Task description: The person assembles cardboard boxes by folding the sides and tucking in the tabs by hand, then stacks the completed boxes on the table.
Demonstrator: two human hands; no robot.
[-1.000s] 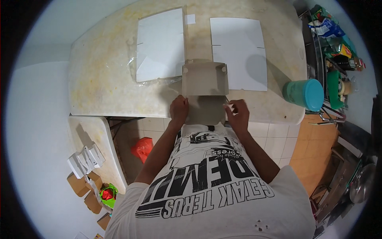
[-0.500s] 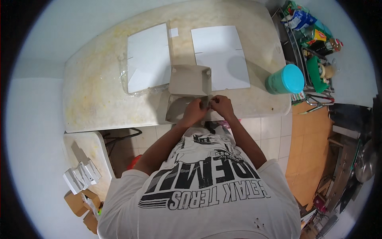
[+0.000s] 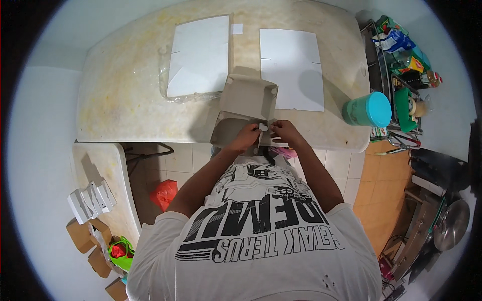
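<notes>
A grey-brown cardboard box (image 3: 228, 128) stands at the table's near edge with its lid (image 3: 249, 98) folded up and back, away from me. My left hand (image 3: 246, 138) is inside the box at its right side, with thumb and fingers closed on the box wall. Across from it, my right hand (image 3: 286, 133) pinches the same right wall from outside, near a corner. A small pale tab (image 3: 263, 127) of the box shows between the two hands. The fingertips are partly hidden by the hands themselves.
Flat white cardboard sheets lie beyond the box, a stack (image 3: 200, 57) on clear plastic at left and one sheet (image 3: 292, 70) at right. A turquoise-lidded tub (image 3: 369, 109) stands at the right edge. Folded white pieces (image 3: 92, 202) sit on a side table (image 3: 123, 175).
My view has shifted, so the table and sheets sit differently. The hands have moved slightly apart, and the pale tab now shows between them. The box appears tilted a little.
</notes>
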